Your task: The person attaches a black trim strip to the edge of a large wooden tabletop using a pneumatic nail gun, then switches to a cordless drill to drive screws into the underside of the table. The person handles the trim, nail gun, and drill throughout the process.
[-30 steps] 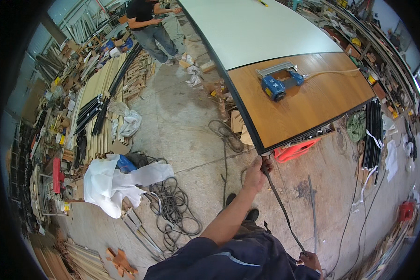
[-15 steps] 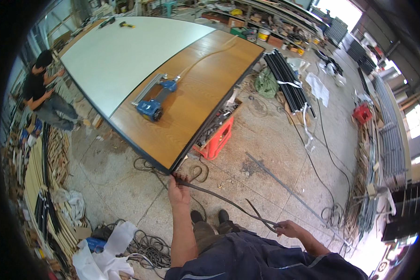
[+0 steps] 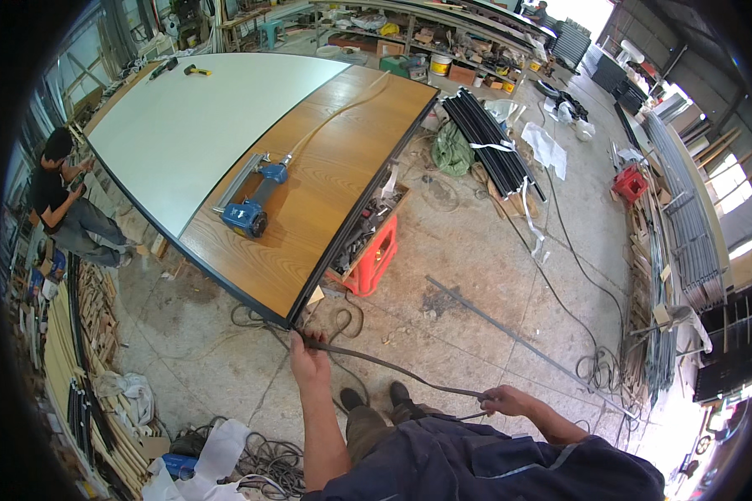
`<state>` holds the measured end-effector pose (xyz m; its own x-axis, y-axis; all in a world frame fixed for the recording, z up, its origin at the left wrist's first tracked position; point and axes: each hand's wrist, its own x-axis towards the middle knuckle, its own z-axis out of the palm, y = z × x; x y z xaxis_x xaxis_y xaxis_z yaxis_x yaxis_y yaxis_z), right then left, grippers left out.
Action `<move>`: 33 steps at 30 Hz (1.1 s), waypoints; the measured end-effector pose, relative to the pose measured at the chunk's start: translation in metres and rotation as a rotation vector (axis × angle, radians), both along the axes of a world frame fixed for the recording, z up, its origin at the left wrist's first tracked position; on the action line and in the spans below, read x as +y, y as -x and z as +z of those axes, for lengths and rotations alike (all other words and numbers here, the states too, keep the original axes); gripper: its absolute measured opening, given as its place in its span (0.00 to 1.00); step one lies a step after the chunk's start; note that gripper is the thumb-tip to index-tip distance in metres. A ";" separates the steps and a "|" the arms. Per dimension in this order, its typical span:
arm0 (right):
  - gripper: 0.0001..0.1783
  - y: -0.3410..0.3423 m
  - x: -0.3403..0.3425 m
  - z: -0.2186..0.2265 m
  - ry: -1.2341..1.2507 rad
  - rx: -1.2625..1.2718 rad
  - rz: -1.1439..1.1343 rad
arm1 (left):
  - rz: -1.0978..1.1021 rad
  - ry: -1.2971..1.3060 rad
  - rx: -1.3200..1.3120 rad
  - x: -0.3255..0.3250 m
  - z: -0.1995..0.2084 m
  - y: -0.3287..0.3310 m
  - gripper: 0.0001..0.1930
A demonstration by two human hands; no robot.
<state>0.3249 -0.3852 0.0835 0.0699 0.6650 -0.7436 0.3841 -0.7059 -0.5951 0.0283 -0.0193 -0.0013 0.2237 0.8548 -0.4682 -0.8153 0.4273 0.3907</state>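
Note:
A large panel (image 3: 309,209) with a wood-grain part, a white part and a dark edge lies raised off the floor. My left hand (image 3: 311,363) is closed at its near corner, holding one end of a dark flexible strip (image 3: 393,366). From there the strip sags across to my right hand (image 3: 508,401), whose fingers are closed around it, and a short tail hangs past them. On the wood-grain part rests a blue air nail gun (image 3: 252,209) with a pale hose (image 3: 334,113) attached.
Under the panel stands a red stool (image 3: 371,265) with a tray of small parts (image 3: 368,230). Another person (image 3: 63,196) stands at the far left. A bundle of black profiles (image 3: 493,138), a long grey strip (image 3: 510,334) and coiled cord (image 3: 271,459) lie on the floor.
My right hand has slid along the strip, and the strip is drawn straighter, with less tail showing. My left hand stays at the panel's corner. The view has shifted slightly.

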 end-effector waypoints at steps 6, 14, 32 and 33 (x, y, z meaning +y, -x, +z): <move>0.18 -0.004 -0.002 0.004 0.007 -0.014 -0.021 | 0.002 -0.006 -0.047 0.003 0.012 -0.014 0.12; 0.15 -0.001 -0.002 0.002 0.014 -0.027 -0.084 | 0.040 -0.139 -0.222 0.002 -0.023 0.006 0.13; 0.11 -0.003 -0.004 -0.018 -0.092 0.054 -0.180 | 0.090 -0.058 -0.330 0.011 -0.002 -0.018 0.16; 0.10 0.000 -0.004 -0.017 -0.092 0.067 -0.189 | 0.088 -0.044 -0.324 0.012 0.000 -0.019 0.16</move>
<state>0.3252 -0.3889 0.0662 0.1521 0.7101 -0.6875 0.2080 -0.7030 -0.6801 0.0476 -0.0078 -0.0015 0.2792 0.8953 -0.3470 -0.9331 0.3383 0.1220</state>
